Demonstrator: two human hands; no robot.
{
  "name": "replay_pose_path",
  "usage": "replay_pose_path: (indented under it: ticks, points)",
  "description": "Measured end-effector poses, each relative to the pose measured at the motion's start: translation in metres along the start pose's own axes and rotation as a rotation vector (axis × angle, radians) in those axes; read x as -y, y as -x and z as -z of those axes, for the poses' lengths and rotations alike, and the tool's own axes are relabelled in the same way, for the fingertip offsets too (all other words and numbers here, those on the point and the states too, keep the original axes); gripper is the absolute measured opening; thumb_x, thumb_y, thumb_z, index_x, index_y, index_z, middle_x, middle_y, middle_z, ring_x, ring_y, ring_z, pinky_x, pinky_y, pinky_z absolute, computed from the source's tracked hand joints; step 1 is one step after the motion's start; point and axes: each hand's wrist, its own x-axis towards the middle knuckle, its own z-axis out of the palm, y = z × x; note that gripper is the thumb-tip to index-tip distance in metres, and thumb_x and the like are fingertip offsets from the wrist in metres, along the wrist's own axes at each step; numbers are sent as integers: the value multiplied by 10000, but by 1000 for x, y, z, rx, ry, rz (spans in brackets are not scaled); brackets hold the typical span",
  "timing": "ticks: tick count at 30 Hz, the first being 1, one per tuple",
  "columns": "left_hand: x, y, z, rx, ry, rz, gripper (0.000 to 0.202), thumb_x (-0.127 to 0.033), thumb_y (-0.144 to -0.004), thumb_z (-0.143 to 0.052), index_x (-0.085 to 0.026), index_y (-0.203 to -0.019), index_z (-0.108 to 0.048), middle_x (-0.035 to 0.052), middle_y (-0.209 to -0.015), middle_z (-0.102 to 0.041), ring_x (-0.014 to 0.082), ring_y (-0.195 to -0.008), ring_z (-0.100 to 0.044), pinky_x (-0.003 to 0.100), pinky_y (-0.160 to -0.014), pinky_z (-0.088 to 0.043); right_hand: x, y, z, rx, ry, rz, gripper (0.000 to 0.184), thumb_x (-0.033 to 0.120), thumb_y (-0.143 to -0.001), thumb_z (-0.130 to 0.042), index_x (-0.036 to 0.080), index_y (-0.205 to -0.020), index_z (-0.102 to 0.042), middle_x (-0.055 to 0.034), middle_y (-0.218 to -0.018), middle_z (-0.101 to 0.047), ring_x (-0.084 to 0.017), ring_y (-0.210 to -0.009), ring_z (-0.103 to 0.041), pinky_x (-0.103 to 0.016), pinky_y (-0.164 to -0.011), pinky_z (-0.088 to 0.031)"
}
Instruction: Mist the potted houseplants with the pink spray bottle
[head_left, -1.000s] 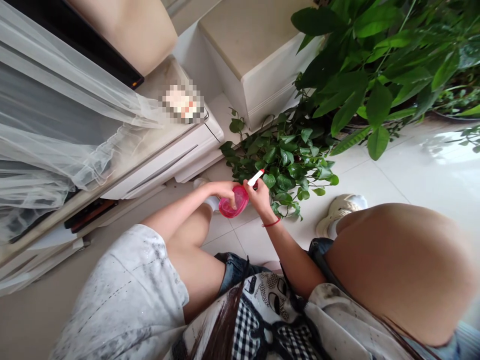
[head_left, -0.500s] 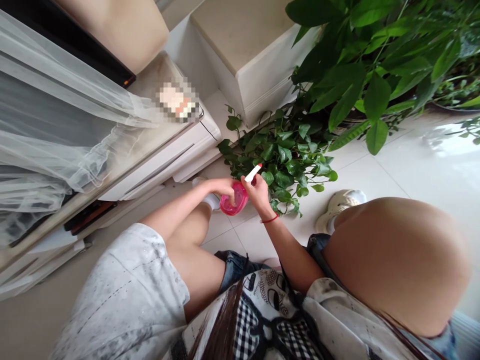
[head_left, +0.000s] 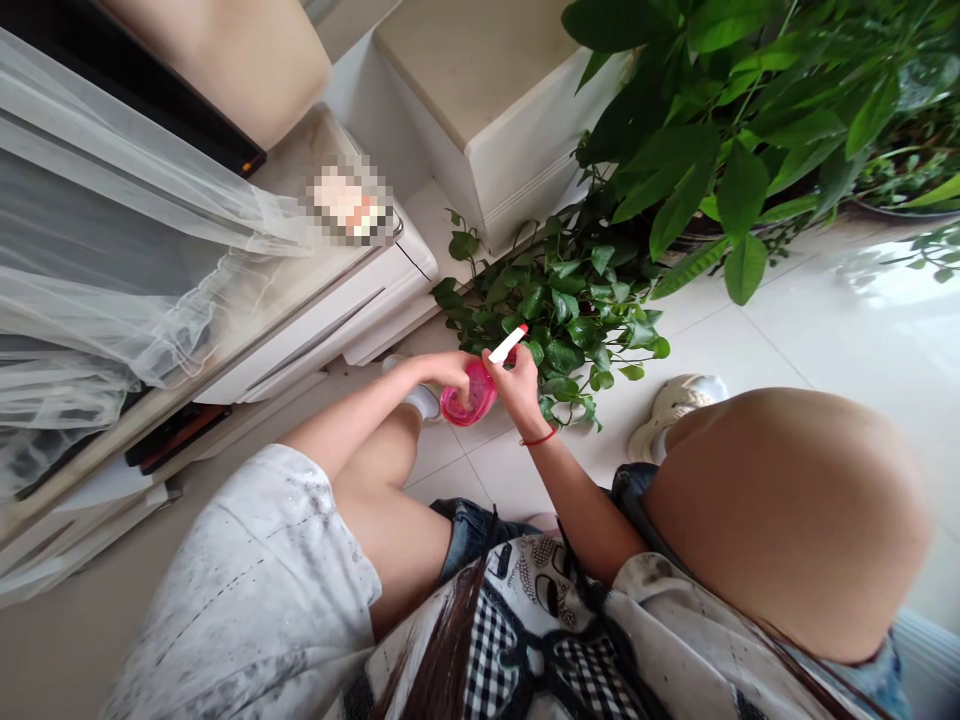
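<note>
A pink spray bottle [head_left: 471, 392] hangs over the tiled floor beside a small leafy potted plant [head_left: 566, 310]. My left hand [head_left: 444, 372] is wrapped round the bottle's body. My right hand [head_left: 517, 385] grips its top, where a white nozzle with a red tip [head_left: 508, 344] sticks out toward the plant's leaves. A red string is tied round my right wrist. I am crouched, with my bare knees on either side of my arms.
A large-leaved plant [head_left: 750, 110] fills the upper right. A white and beige cabinet base [head_left: 480, 110] stands behind the small plant. A low white unit [head_left: 330, 320] draped with sheer curtain [head_left: 112, 270] runs along the left. My shoes [head_left: 675, 405] rest on glossy white tiles.
The view has drifted slightly; my hands and the bottle sit a little higher and to the left. The grip on the bottle is unchanged.
</note>
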Motion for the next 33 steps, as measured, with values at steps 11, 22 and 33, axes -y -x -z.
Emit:
replay_pose_path:
  ticks: [11,22,33]
  points:
    - [-5,-2,-3,72,25,29,356,-266,-496,-863,-192,-799,-692,-13,-778,-717,204,-769,-643,271,-647,-457,-1,-7,5,73,-62,-53,352,527,-718,-698,218,-813,-558,-32,-832,-655,-189,-758,-575,-342,-725,-459]
    - [-15,-3,-3,-21,-102,-10,405,-332,-541,-836,-178,-900,-729,-6,-782,-691,195,-751,-604,268,-652,-417,2,-14,14,84,-16,3,308,504,-759,-672,216,-799,-571,-34,-820,-638,-198,-761,-571,-357,-725,-440]
    - [-22,1,0,7,-19,-38,342,-244,-524,-831,-169,-843,-732,0,-795,-707,196,-783,-629,265,-664,-450,4,-9,15,1,-20,59,334,531,-770,-670,220,-835,-564,-51,-881,-655,-206,-824,-587,-360,-777,-470]
